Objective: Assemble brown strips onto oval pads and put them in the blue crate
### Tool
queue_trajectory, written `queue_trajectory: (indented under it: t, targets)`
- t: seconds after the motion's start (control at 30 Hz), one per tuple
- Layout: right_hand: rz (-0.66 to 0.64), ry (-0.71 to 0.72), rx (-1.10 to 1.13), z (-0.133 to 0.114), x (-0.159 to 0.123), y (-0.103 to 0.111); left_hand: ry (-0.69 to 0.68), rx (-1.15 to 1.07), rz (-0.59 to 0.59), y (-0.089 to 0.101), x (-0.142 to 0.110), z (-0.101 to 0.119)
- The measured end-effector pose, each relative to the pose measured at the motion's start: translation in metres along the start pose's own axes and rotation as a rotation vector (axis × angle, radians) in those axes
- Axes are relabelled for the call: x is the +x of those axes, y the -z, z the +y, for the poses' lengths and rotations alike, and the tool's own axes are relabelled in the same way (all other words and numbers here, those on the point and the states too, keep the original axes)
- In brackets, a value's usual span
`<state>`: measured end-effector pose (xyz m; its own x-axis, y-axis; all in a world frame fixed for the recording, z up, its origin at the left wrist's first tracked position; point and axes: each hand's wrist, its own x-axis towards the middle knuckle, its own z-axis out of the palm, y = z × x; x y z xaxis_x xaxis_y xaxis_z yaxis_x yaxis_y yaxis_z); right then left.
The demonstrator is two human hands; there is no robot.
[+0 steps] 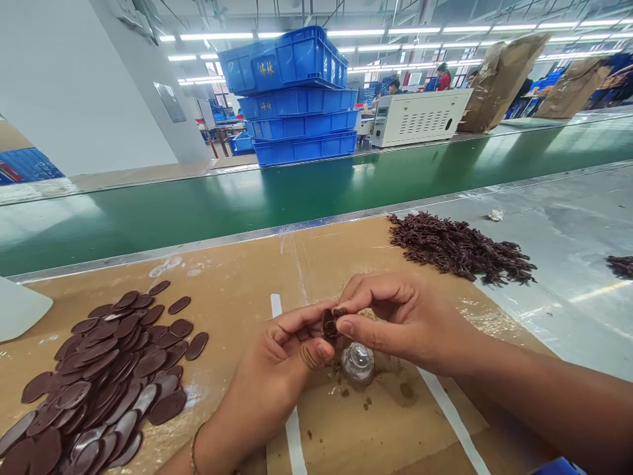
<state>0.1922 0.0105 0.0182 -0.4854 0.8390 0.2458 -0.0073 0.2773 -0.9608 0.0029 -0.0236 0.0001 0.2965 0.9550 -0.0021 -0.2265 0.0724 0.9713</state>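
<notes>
Pile of flat, dark brown oval pads (106, 376) at far left, overlapping loosely on a cardboard sheet (277, 264), smooth-edged and matte on most faces, with a paler, glossy sheen on some of the lower ones. Farther back, a green conveyor belt (198, 211) running across the view, with a stack of blue plastic crates (291, 99) beyond it.

Right of the pile, the left hand (277, 369), a thin bracelet (194, 448) at its wrist, and at centre the right hand (400, 323), fingertips meeting. Grip pressed together from both sides, pinching one oval brown piece (330, 323) in the air above the cardboard, dark, slightly glossy and apparently bent or curled, its exact shape partly hidden by the fingers. Directly below, a clear glass dome (357, 361) resting on the cardboard among brown crumbs (366, 402), a white tape strip (455, 422) running just to its right.

Farther right, a loose heap of dark brown curled scraps (459, 249) on the bare grey surface (568, 231), and a smaller heap (620, 266) cut off by the right edge.
</notes>
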Motion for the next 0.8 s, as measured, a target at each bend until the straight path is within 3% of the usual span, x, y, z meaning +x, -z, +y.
queue_trajectory:
  t: [0.23, 0.8]
  targets:
    - [0.003, 0.013, -0.044, -0.0017, -0.0001, 0.0002, 0.021, -0.032, -0.036, 0.0015, -0.0013, -0.0022]
    - [0.010, 0.026, -0.035, -0.0031, -0.0026, -0.0010, 0.040, -0.033, 0.015, -0.0013, -0.0009, 0.0011]
